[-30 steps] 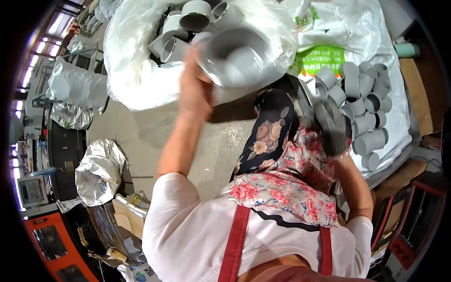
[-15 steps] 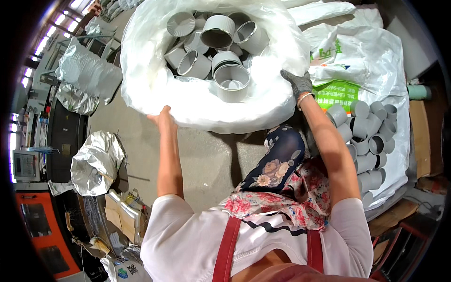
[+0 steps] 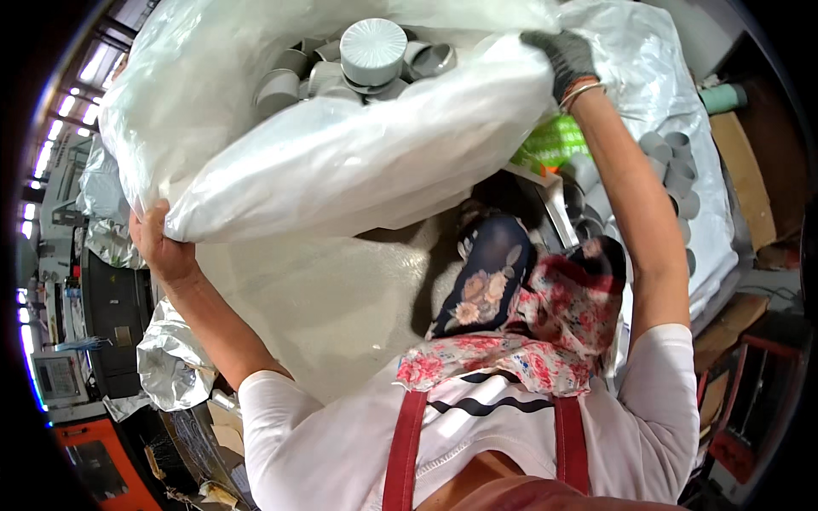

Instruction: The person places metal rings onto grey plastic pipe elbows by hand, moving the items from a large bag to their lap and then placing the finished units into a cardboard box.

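A big translucent white plastic bag (image 3: 341,162) fills the upper part of the head view, held up above the floor. Inside it lie several grey plastic cylinder pieces (image 3: 285,85) and one round ribbed grey cap (image 3: 373,47) on top. My left hand (image 3: 160,247), bare, grips the bag's lower left edge. My right hand (image 3: 567,55), in a dark grey glove with a bangle at the wrist, grips the bag's upper right edge. Both arms are stretched up and wide apart. My flowered scarf (image 3: 528,324) hangs below the bag.
At the right, a second open white bag (image 3: 711,230) holds more grey cylinders (image 3: 673,170), beside a green package (image 3: 554,140) and a cardboard box (image 3: 743,175). Crumpled silver bags (image 3: 170,366) lie at the left by a dark machine (image 3: 111,315). Concrete floor (image 3: 332,298) lies underneath.
The bag has come up and closer to the camera. My right hand rose to its upper right edge and my left hand moved down to the left, spreading the bag wider.
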`<state>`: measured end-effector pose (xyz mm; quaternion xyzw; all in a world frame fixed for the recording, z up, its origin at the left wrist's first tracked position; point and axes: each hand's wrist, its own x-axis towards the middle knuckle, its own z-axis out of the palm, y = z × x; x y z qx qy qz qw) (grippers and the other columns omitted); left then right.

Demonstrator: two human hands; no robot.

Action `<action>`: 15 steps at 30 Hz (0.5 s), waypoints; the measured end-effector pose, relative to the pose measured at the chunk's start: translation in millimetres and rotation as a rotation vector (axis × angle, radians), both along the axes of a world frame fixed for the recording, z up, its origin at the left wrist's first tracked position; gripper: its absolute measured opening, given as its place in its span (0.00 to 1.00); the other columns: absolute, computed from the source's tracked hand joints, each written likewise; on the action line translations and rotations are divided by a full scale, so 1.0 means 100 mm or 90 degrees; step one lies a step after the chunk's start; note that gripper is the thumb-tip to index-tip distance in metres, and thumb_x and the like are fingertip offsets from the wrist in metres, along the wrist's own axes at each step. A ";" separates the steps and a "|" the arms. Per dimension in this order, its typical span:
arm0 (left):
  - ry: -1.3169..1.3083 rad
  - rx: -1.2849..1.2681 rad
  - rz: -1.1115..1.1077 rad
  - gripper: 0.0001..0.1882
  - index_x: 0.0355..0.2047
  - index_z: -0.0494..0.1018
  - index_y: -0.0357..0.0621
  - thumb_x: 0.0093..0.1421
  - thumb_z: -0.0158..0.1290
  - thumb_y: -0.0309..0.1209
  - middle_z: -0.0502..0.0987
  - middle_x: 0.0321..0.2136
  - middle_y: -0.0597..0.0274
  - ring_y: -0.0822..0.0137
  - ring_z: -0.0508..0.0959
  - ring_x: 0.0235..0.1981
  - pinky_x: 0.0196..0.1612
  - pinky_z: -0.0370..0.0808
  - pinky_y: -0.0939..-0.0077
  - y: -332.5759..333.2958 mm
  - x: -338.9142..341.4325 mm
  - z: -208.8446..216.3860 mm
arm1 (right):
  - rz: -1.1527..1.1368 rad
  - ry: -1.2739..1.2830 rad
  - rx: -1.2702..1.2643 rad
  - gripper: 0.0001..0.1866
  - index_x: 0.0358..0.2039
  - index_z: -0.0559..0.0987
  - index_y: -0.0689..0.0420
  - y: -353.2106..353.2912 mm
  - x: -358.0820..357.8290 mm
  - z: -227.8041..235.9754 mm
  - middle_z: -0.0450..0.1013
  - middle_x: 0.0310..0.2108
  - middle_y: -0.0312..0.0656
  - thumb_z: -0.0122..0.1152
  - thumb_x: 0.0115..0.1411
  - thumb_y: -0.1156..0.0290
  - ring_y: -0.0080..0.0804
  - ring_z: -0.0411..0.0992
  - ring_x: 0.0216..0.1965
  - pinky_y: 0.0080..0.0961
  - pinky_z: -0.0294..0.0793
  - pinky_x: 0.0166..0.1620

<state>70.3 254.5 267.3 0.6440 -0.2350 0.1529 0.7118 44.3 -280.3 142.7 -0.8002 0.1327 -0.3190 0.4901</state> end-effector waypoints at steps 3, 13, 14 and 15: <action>0.127 0.004 0.106 0.18 0.40 0.64 0.37 0.47 0.49 0.29 0.69 0.33 0.53 0.61 0.72 0.33 0.37 0.72 0.66 0.43 0.04 -0.22 | -0.093 -0.012 -0.646 0.12 0.35 0.76 0.55 0.21 -0.20 -0.33 0.74 0.27 0.38 0.55 0.53 0.62 0.28 0.71 0.27 0.26 0.72 0.34; -0.062 0.163 0.319 0.20 0.42 0.65 0.32 0.54 0.49 0.34 0.69 0.41 0.49 0.57 0.69 0.44 0.48 0.66 0.66 -0.51 -0.71 -0.16 | -0.204 0.085 -0.136 0.19 0.32 0.73 0.60 0.16 -3.14 0.08 0.70 0.32 0.52 0.48 0.49 0.57 0.46 0.69 0.36 0.34 0.66 0.42; -0.146 0.157 0.314 0.18 0.42 0.66 0.32 0.54 0.49 0.33 0.69 0.41 0.49 0.57 0.69 0.43 0.48 0.66 0.67 -0.69 -0.82 -0.18 | -0.292 0.110 -0.163 0.17 0.31 0.73 0.59 0.08 -3.49 0.05 0.71 0.30 0.50 0.48 0.50 0.58 0.45 0.70 0.34 0.34 0.67 0.40; -0.221 0.144 0.299 0.17 0.41 0.66 0.32 0.54 0.48 0.33 0.69 0.41 0.49 0.58 0.69 0.43 0.47 0.67 0.67 -0.88 -0.95 -0.20 | -0.370 0.156 -0.188 0.15 0.30 0.74 0.57 0.00 -3.85 0.01 0.71 0.27 0.47 0.49 0.50 0.59 0.43 0.70 0.33 0.34 0.68 0.37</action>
